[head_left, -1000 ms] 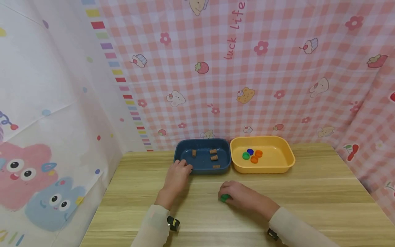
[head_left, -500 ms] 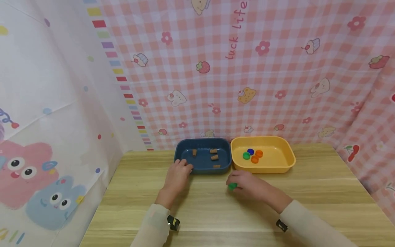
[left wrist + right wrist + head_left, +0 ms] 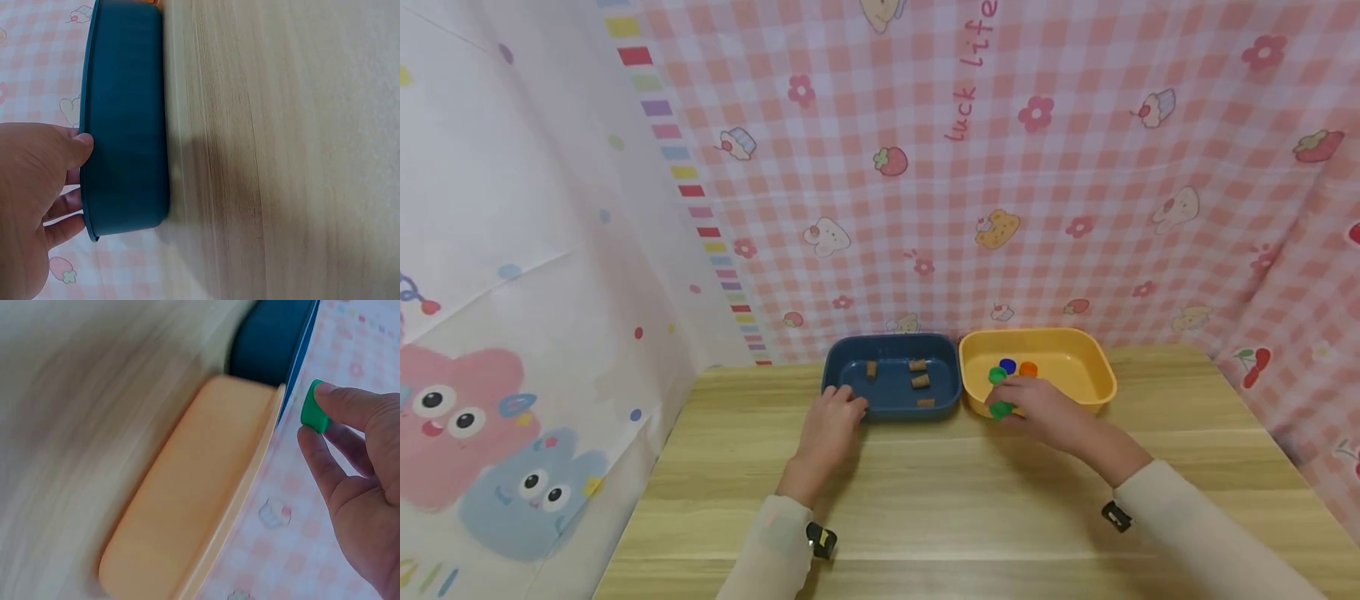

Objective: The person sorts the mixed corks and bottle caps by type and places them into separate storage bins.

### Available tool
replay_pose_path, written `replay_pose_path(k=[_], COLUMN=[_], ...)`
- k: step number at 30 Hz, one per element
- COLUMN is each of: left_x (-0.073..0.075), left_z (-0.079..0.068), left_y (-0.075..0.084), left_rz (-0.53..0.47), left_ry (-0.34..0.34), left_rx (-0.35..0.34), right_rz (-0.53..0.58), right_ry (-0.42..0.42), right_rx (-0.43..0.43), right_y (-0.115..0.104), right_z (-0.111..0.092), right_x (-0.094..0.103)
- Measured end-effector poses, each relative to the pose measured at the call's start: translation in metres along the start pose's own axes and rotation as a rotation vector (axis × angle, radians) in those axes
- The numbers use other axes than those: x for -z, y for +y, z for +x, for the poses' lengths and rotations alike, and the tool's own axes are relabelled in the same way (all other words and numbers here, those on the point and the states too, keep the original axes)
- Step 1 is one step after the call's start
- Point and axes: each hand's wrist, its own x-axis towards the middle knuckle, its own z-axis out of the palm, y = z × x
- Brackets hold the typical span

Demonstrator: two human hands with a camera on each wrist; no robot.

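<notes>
My left hand (image 3: 831, 429) holds the near left rim of a dark blue tray (image 3: 887, 400). In the left wrist view its thumb rests against the outer side of that tray's wall, with the fingers over the rim. My right hand (image 3: 1051, 412) pinches a green bottle cap (image 3: 314, 407) between thumb and fingertips, at the near rim of a yellow tray (image 3: 1078, 367). Inside the yellow tray lie another green cap (image 3: 997, 375), a blue cap (image 3: 1008, 366) and an orange cap (image 3: 1028, 368). The hand covers part of the tray's near left side.
Several corks (image 3: 920, 382) lie spread in the blue tray. Both trays stand side by side at the back of the wooden table (image 3: 910, 508). Close behind them hangs a pink checked cloth (image 3: 925, 200), and a white printed cloth (image 3: 550, 292) hangs at the left.
My right hand has carried the green cap from the table in front of the trays, forward and right, to the yellow tray's near rim. The left hand has stayed on the blue tray.
</notes>
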Motion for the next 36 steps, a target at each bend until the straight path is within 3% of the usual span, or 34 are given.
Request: replay_pose_path(k=[12,21,36], left_x=[0.0,0.0,0.002], left_z=[0.001,0.0,0.0], left_y=[-0.001,0.0,-0.001], left_rz=[-0.012,-0.014,0.015], left_ry=[0.023,0.018,0.016], left_rx=[-0.01,-0.007,-0.022], right_rz=[-0.022,-0.02,-0.038], right_ry=[0.043,-0.076,-0.238], right_rx=[-0.094,-0.241,-0.365], right_y=[0.045,0.065,0.092], right_z=[-0.007,-0.001,0.012], right_x=[0.025,0.026,0.018])
